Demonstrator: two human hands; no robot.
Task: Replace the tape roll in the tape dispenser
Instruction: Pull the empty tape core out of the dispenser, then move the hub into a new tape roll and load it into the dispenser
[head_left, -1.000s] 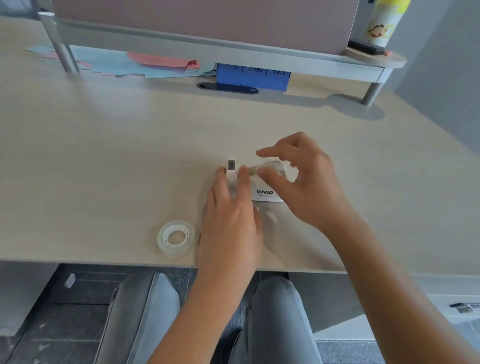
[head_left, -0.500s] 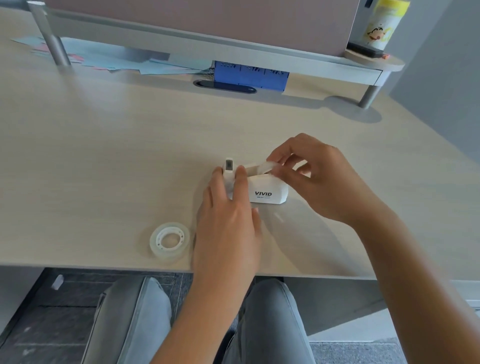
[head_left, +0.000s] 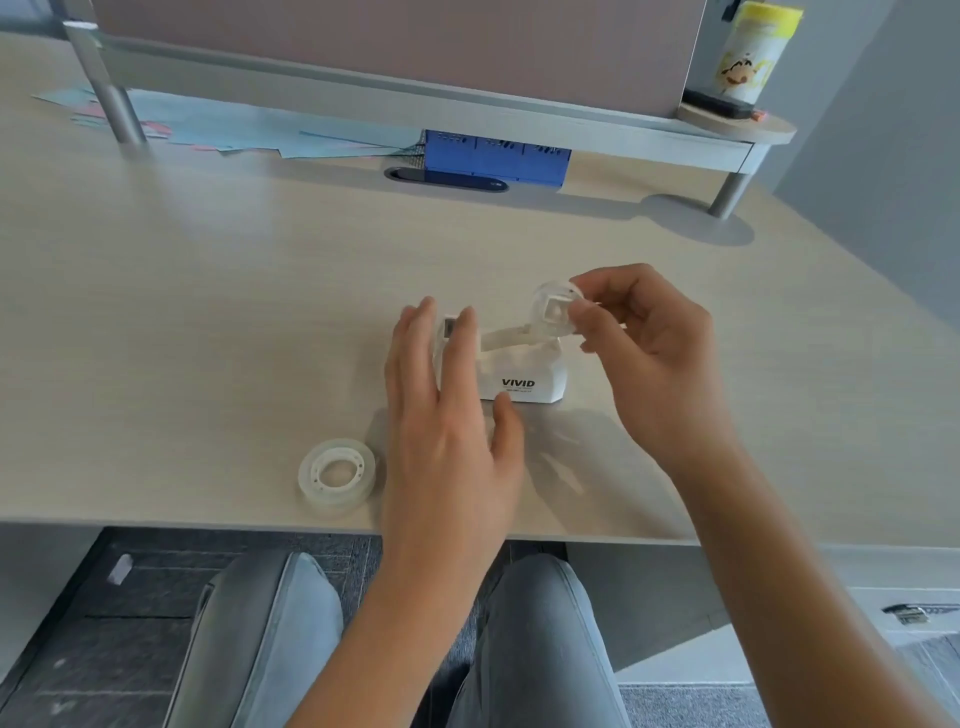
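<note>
A white tape dispenser (head_left: 524, 376) marked VIVID stands on the light wooden desk (head_left: 234, 312). My left hand (head_left: 452, 410) rests over its left end with fingers spread, steadying it. My right hand (head_left: 649, 353) pinches a clear, nearly used-up tape roll (head_left: 553, 312) held just above the dispenser's right end. A strip of tape (head_left: 506, 335) still runs from that roll down toward the cutter end. A fuller clear tape roll (head_left: 337, 475) lies flat near the desk's front edge, left of my left hand.
At the back a raised shelf (head_left: 467, 111) on metal legs spans the desk, with a blue box (head_left: 496, 158) and loose coloured papers (head_left: 249, 132) under it. A yellow-capped canister (head_left: 750, 52) stands on the shelf's right end. My knees are below the desk edge.
My right hand has lifted the old roll up and out of the dispenser toward the right. My left hand has loosened, its fingers spreading over the dispenser's left end.
</note>
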